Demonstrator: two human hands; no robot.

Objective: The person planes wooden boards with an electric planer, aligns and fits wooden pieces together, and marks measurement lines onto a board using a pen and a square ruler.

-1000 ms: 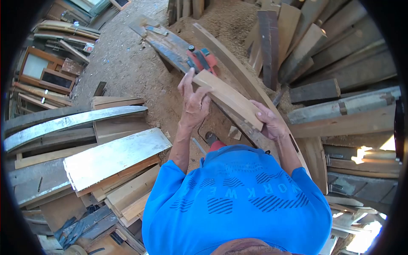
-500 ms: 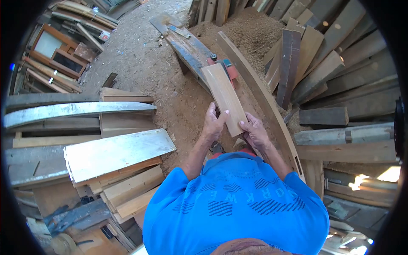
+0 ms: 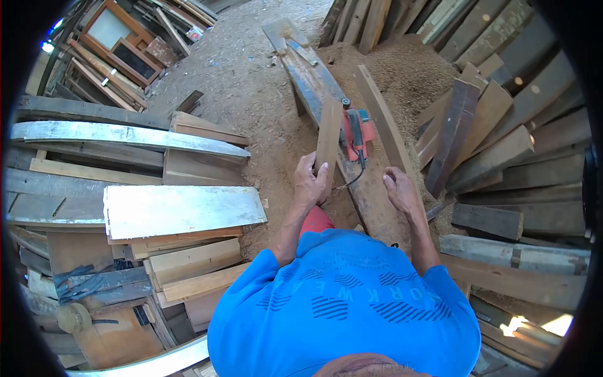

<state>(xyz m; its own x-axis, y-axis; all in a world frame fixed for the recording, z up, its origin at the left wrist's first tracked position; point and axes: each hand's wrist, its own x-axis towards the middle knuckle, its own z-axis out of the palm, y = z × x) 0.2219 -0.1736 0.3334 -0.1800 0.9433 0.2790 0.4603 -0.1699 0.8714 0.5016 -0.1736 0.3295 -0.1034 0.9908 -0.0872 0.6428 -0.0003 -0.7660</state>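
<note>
My left hand [image 3: 312, 180] is closed around the lower end of a short wooden board [image 3: 328, 133], which is tilted up with its narrow side toward me. Off to the right, my right hand [image 3: 402, 190] holds nothing; its fingers are loosely curled, with the thumb apart from them. It is close to a long plank [image 3: 384, 116] standing on edge, and I cannot tell whether they touch. Just beyond the board, a red and black corded power tool [image 3: 359, 133], which looks like an electric planer, rests on the long workbench [image 3: 314, 81].
Stacked boards lie to my left, topped by a wide white-faced board [image 3: 185, 212]. Dark timbers [image 3: 455, 135] lean at the right. Sawdust [image 3: 402, 69] is heaped behind the bench. A brown framed panel [image 3: 116, 41] stands at the far left.
My right hand has let go of the board and moved right. My left hand keeps hold of the board, now turned onto its edge. The power tool shows more fully as the view has shifted.
</note>
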